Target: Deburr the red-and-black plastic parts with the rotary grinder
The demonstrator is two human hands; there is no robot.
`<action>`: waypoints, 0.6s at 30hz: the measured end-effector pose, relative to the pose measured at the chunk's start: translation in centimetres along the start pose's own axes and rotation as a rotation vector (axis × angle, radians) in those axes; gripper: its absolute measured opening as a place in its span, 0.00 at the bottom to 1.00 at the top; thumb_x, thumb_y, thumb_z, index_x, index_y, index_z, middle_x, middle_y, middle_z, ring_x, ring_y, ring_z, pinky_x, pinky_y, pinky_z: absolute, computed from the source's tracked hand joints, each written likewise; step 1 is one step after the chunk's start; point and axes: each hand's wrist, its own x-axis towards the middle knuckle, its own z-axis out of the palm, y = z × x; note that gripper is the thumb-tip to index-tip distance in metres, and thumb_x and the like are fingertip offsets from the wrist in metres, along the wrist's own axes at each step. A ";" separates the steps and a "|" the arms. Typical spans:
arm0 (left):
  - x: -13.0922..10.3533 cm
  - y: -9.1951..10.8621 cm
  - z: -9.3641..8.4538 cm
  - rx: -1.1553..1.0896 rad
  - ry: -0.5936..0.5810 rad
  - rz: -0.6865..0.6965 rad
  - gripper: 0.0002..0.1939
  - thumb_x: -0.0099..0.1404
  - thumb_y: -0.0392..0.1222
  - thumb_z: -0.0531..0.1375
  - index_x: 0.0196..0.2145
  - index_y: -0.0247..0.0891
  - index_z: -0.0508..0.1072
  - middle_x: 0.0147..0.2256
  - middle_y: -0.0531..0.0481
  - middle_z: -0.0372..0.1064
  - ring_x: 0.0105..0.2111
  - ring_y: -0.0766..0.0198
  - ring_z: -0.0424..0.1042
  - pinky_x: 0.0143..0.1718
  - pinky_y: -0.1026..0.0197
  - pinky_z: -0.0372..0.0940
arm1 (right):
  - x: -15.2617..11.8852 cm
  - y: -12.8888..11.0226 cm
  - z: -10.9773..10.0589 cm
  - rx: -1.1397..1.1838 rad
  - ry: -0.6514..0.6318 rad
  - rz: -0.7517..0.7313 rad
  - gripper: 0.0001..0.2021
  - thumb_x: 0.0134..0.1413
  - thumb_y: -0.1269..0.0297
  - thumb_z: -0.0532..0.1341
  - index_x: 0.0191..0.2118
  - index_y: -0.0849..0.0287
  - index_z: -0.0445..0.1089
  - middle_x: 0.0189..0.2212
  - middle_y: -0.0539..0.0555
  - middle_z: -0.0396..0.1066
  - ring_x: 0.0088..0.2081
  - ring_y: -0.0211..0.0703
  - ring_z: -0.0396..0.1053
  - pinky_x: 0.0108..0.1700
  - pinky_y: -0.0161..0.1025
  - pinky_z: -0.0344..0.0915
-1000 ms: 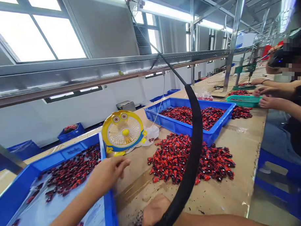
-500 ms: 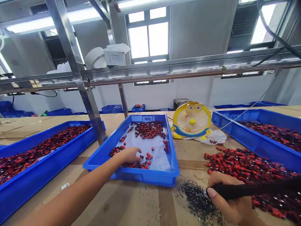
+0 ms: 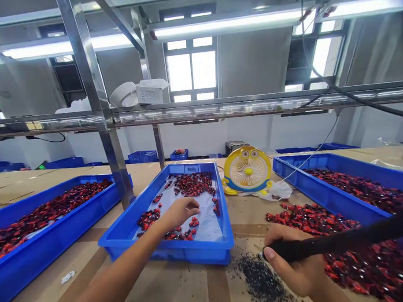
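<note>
My left hand (image 3: 182,213) hovers over the near half of the middle blue tray (image 3: 198,251), its fingers curved and apart with nothing between them. Red-and-black small pieces (image 3: 194,184) lie on a white sheet in that tray, with smaller groups near my hand. My right hand (image 3: 295,260) is wrapped round a thick black handle (image 3: 337,247) that runs off to the right; a small metallic tip shows near my thumb. Below that tip is a heap of black scraps (image 3: 265,281). A large pile of red-and-black pieces (image 3: 366,267) lies on the table behind and right of my right hand.
Blue trays of similar pieces stand at the left (image 3: 53,234) and right (image 3: 335,195). A yellow-and-blue fan (image 3: 247,170) stands behind the middle tray. A metal post (image 3: 113,161) rises between the left and middle trays, carrying a shelf rail (image 3: 196,110).
The whole view has shifted, with the trays lower and further left. My left hand has lifted slightly from the pieces near the tray's front. My right hand still holds the black handle.
</note>
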 end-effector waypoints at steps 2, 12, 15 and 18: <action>-1.1 1.7 1.0 -0.114 0.119 0.115 0.15 0.78 0.46 0.67 0.56 0.36 0.78 0.52 0.43 0.80 0.47 0.54 0.82 0.49 0.47 0.80 | 1.0 0.0 -0.2 0.017 0.066 0.014 0.20 0.76 0.52 0.62 0.33 0.60 0.69 0.23 0.43 0.65 0.22 0.32 0.64 0.24 0.30 0.63; -7.3 5.2 7.5 -0.418 0.581 0.489 0.13 0.69 0.47 0.75 0.51 0.51 0.85 0.37 0.55 0.87 0.34 0.62 0.86 0.42 0.62 0.80 | -1.7 -0.1 0.2 0.095 0.246 0.203 0.03 0.64 0.65 0.65 0.37 0.54 0.75 0.23 0.49 0.74 0.20 0.39 0.70 0.21 0.34 0.67; -7.6 5.3 7.9 -0.435 0.577 0.540 0.16 0.68 0.45 0.76 0.53 0.53 0.85 0.34 0.57 0.87 0.32 0.64 0.85 0.41 0.64 0.80 | -1.6 -0.9 0.2 0.120 0.209 0.214 0.02 0.59 0.67 0.67 0.37 0.52 0.76 0.23 0.48 0.75 0.20 0.39 0.71 0.21 0.34 0.67; -7.5 5.7 8.1 -0.442 0.533 0.570 0.10 0.66 0.46 0.77 0.44 0.49 0.87 0.32 0.55 0.86 0.29 0.64 0.84 0.36 0.64 0.80 | -1.2 -1.8 0.2 0.117 0.212 0.200 0.03 0.57 0.67 0.68 0.37 0.51 0.76 0.23 0.49 0.75 0.21 0.41 0.72 0.22 0.35 0.69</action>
